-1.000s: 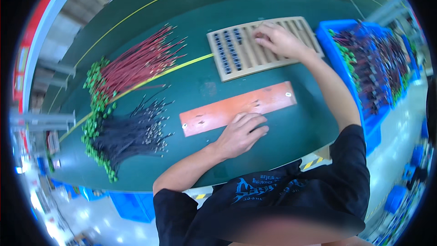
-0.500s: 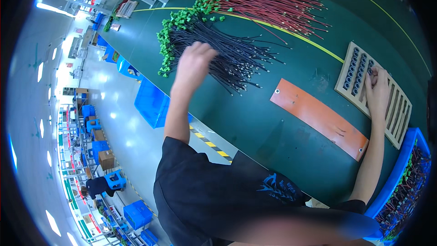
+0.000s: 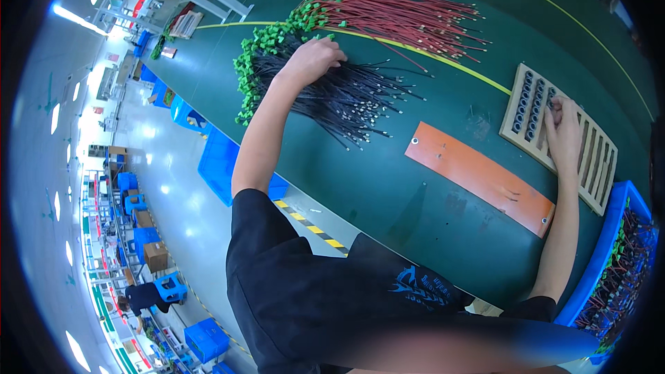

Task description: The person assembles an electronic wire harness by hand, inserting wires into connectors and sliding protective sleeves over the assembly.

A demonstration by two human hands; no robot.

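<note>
Over a fanned pile of black cables (image 3: 364, 93) with green connectors (image 3: 246, 73) is my left hand (image 3: 315, 61). Its fingers are curled closed at the pile's far side, and their tips are hidden, so what they pinch cannot be made out. To the right, my right hand (image 3: 564, 128) rests at a slatted wooden rack (image 3: 601, 173). Its fingers are bent together by the rows of dark ring-shaped parts (image 3: 535, 100) standing in the rack's slots. Whatever is between those fingertips is too small and covered to name.
Red cables (image 3: 409, 17) with green connectors lie beyond the black ones. An orange strip (image 3: 478, 179) lies on the green table (image 3: 360, 180) before the rack. At the right edge stands a blue bin (image 3: 580, 298) full of cables. A person (image 3: 142, 296) works far left.
My left hand has moved farther away and slightly right across the black cables. The right hand stays at the same part of the rack, and the whole view has shifted a little.
</note>
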